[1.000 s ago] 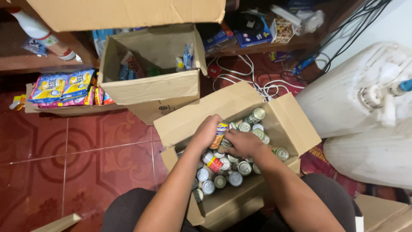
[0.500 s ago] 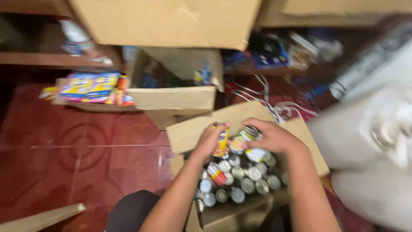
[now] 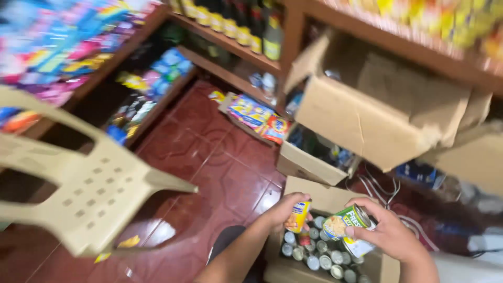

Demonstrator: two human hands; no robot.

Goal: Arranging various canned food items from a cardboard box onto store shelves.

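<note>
- Left hand [image 3: 285,208] is closed round a yellow can [image 3: 297,216], holding it upright just above the box's near-left corner.
- Right hand [image 3: 385,233] grips a green can [image 3: 346,222], tilted on its side, lid facing left; a second can with a pale label sits under the same hand, touching the palm.
- Both hands hover over the open box [image 3: 293,270] at the bottom of the view, and it's packed with cans [image 3: 319,254] standing upright, silver lids showing.
- The two held cans are near each other, not touching.
- The box sits on the floor [image 3: 209,157], dark red glossy tiles catching a bright reflection of light at lower left.
- A beige plastic chair [image 3: 89,183] fills the left side, blurred, its slotted seat facing the camera.
- Beyond the can box, a smaller open carton [image 3: 306,165] stands on the floor with packets inside; I cannot tell what kind.
- Above that, a big empty carton [image 3: 367,123] tips forward off the shelf edge, flaps open.
- A tray of bright yellow and red packets [image 3: 257,118] lies on the floor by the shelf foot.
- Wooden shelves [image 3: 230,44] run across the back, a row of dark bottles [image 3: 246,23] with yellow labels on top.
- More shelves at left carry colourful packets, badly blurred.
- White cables [image 3: 387,191] loop on the floor right of the cartons.
</note>
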